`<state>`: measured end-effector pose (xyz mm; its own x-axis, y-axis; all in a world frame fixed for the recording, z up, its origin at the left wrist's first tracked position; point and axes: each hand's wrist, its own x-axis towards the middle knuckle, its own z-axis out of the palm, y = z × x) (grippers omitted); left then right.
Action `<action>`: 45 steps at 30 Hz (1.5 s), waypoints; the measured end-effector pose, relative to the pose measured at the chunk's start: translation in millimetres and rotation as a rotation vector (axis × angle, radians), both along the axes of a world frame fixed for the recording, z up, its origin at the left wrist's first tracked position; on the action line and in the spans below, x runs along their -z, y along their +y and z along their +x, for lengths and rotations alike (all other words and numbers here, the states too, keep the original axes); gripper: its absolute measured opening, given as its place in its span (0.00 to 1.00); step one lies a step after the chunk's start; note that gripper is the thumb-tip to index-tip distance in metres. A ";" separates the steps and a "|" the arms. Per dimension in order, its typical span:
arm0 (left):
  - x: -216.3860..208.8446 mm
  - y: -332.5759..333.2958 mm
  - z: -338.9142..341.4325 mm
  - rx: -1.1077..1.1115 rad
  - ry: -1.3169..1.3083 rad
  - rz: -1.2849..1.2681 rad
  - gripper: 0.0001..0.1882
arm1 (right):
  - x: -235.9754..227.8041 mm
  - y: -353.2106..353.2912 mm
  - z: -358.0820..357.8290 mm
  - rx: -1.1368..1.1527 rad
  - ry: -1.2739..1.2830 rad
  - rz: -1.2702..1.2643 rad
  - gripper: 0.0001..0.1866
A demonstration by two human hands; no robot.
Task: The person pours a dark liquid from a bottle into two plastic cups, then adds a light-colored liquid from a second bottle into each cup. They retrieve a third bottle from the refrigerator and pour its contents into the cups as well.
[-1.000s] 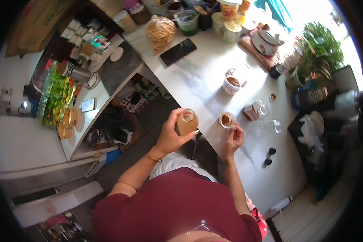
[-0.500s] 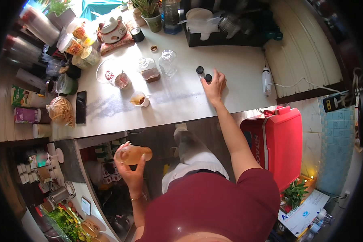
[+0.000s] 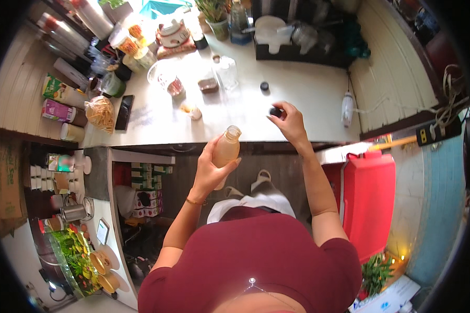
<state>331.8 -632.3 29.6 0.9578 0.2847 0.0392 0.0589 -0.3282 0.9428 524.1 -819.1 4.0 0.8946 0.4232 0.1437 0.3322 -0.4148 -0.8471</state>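
My left hand is wrapped round a bottle of cloudy tan liquid. It is held upright, a little tilted, in front of the counter's near edge, and its mouth is uncapped. Between the fingertips of my right hand is a black bottle cap, just above the counter. A second black cap lies on the counter beyond it. To the left are a small cup with brown residue, a clear bottle and a squarish jar with brown contents, washed out by glare.
A phone and a bag of tan sticks lie at the counter's left. A black organizer stands at the back. At the right are a white corded device and, below counter height, a red cooler box.
My left hand has brought the bottle up and right, turning it from lying sideways to upright. My right hand has picked up the nearer black cap and drawn it toward me.
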 end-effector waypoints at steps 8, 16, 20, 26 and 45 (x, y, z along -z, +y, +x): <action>6.8 -28.3 21.6 -0.141 -0.044 -0.467 0.32 | 113.1 1.8 42.3 0.267 -0.281 -0.110 0.24; 6.5 20.5 19.9 -0.363 -0.264 -0.349 0.34 | 76.2 103.0 -38.1 -0.138 -0.003 0.214 0.13; 11.8 64.0 8.3 -0.347 -0.334 -0.209 0.34 | 73.9 124.1 -63.1 -0.030 0.090 0.241 0.11; 16.4 119.5 14.2 -0.178 -0.397 -0.221 0.34 | 81.4 117.3 -66.9 0.310 -0.044 0.148 0.08; 9.6 170.0 -49.4 -0.409 -0.350 -0.192 0.36 | 84.8 301.0 280.4 -1.138 -0.261 -0.886 0.28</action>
<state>282.4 -462.3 20.0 0.7072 0.6630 0.2456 -0.1817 -0.1652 0.9694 804.5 -518.2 -80.8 0.0146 0.9019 -0.4316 0.9297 -0.1711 -0.3262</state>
